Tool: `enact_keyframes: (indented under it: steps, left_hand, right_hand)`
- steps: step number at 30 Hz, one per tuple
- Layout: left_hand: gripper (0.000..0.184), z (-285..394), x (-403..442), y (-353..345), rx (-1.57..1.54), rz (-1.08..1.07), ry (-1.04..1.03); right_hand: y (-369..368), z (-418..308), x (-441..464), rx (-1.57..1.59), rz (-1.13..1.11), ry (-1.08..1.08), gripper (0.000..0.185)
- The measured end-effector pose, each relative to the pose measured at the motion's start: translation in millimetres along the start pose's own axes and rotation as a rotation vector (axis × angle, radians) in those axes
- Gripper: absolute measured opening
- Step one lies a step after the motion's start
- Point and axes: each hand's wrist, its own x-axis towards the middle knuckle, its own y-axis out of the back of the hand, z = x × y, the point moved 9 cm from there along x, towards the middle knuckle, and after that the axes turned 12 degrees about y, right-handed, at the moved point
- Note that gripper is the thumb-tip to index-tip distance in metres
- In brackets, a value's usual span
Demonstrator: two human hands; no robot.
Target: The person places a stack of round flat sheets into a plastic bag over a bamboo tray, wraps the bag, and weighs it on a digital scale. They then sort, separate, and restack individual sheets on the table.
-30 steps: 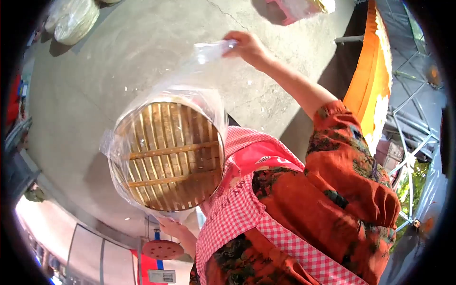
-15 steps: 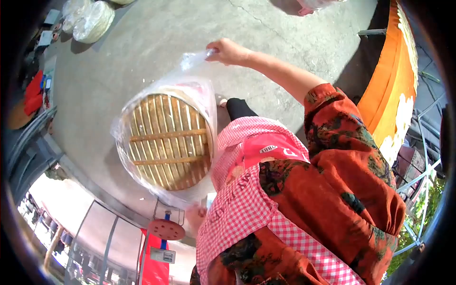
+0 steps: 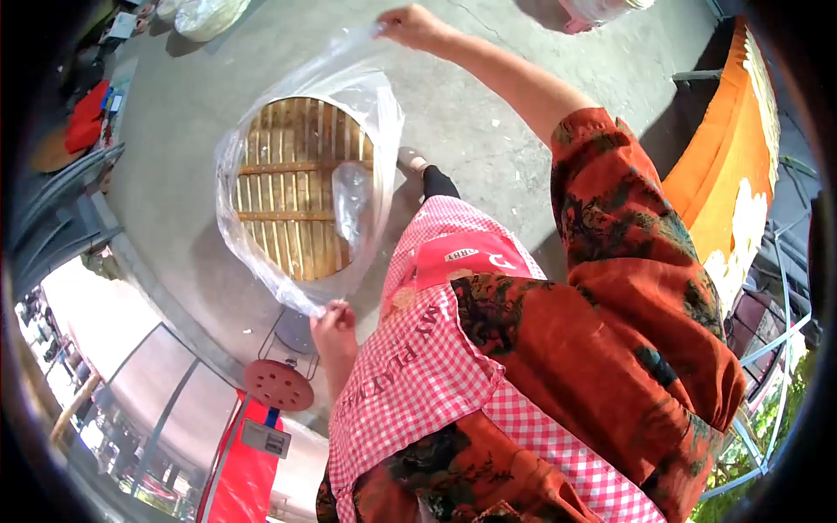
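Note:
A round slatted wooden rack point(image 3: 292, 187) with two crossbars lies in a clear plastic bag or sheet point(image 3: 231, 209), which surrounds its edge. A loose flap of the plastic rests over the slats on one side. My right hand point(image 3: 410, 26), at the top of the view, is closed on the plastic and stretches it away from the rack. Below the rack, my left hand point(image 3: 336, 327) pinches the plastic's lower edge. Both hands are apart from the wooden slats.
Plastic-wrapped bundles point(image 3: 205, 17) stand on the concrete floor point(image 3: 174, 131) at the upper left. Orange cloth point(image 3: 724, 166) hangs at the right. A red round stool-like disc point(image 3: 279, 385) is at the lower left. My foot point(image 3: 414, 161) is beside the rack.
The rack and plastic sit higher in the view. My right hand has moved up with the plastic. My left hand now shows clearly at the lower edge, and a plastic flap covers some slats.

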Motion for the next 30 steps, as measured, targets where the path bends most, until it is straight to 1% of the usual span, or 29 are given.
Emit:
enact_keyframes:
  steps: [1, 3, 4, 6, 8, 9, 10, 12, 13, 16, 17, 20, 21, 22, 24, 26, 27, 29, 30]
  left_hand:
    - [0.021, 0.9, 1.9, -4.0, -0.007, -0.032, 0.010]
    - [0.022, 12.4, 13.3, -22.3, 0.016, -0.039, -0.053]
    - [0.023, 19.7, 9.1, -28.7, 0.033, -0.047, -0.082]
    - [0.025, 33.1, 5.8, -21.3, 0.029, 0.044, -0.158]
    - [0.026, 50.3, -5.4, -14.0, 0.009, 0.108, -0.265]
    - [0.023, 62.2, -20.5, -13.9, 0.004, 0.203, -0.317]
    - [0.022, 72.4, -11.8, -13.4, 0.034, 0.178, -0.414]
    - [0.020, 100.1, -15.5, -10.5, 0.114, 0.128, -0.598]
    - [0.018, 109.8, -25.0, -15.0, 0.097, 0.135, -0.672]
    - [0.019, 119.4, -18.7, -22.8, 0.007, -0.017, -0.642]
    - [0.017, 121.8, -6.6, -19.4, -0.023, -0.034, -0.628]
    - [0.017, 140.6, 0.0, -35.9, -0.007, -0.140, -0.464]
    - [0.018, 139.2, 27.0, -29.8, 0.044, -0.188, -0.398]
    - [0.018, 137.0, 32.2, -34.8, 0.026, -0.200, -0.318]
    - [0.020, 134.0, 38.0, -61.3, -0.007, -0.232, -0.159]
    - [0.022, 138.9, 14.3, -97.0, 0.141, -0.163, -0.159]
    - [0.027, 140.2, 27.2, -94.5, 0.207, -0.090, -0.161]
    - [0.030, 148.8, 46.5, -81.7, 0.190, -0.043, -0.190]
    - [0.031, 154.7, 56.0, -75.7, 0.188, -0.017, -0.203]
  right_hand:
    - [-5.8, -16.8, 10.0, -0.005, 0.019, 0.070, 0.025]
    - [-20.0, -40.4, 39.5, -0.013, 0.051, 0.223, 0.024]
    - [-16.2, -82.8, 29.6, -0.082, 0.008, 0.403, 0.025]
    - [-28.7, -115.6, 17.3, 0.096, -0.024, 0.443, 0.025]
    - [-44.9, -151.4, -1.7, 0.274, -0.222, 0.264, 0.027]
    - [-51.5, -173.5, -10.4, 0.320, -0.311, 0.246, 0.028]
    - [-62.4, -183.8, -12.7, 0.362, -0.402, 0.239, 0.029]
    - [-69.3, -198.7, -14.0, 0.384, -0.441, 0.235, 0.029]
    - [-71.5, -202.5, -13.1, 0.434, -0.435, 0.210, 0.030]
    - [-75.5, -212.2, -11.4, 0.622, -0.424, 0.147, 0.033]
    - [-79.3, -213.1, -8.2, 0.688, -0.424, 0.132, 0.033]
    - [-95.7, -251.9, -28.5, 0.377, -0.474, 0.365, 0.035]
    - [-116.5, -264.2, -50.4, 0.208, -0.607, 0.413, 0.037]
    - [-138.5, -273.9, -79.4, 0.040, -0.734, 0.453, 0.040]
    - [-169.0, -281.8, -128.3, -0.192, -0.789, 0.591, 0.049]
    - [-185.2, -282.9, -160.7, -0.042, -0.646, 0.636, 0.055]
    - [-188.1, -289.5, -166.0, -0.067, -0.573, 0.655, 0.054]
    - [-191.6, -294.5, -169.6, -0.115, -0.430, 0.698, 0.053]
    - [-187.1, -290.8, -167.7, -0.090, -0.371, 0.705, 0.050]
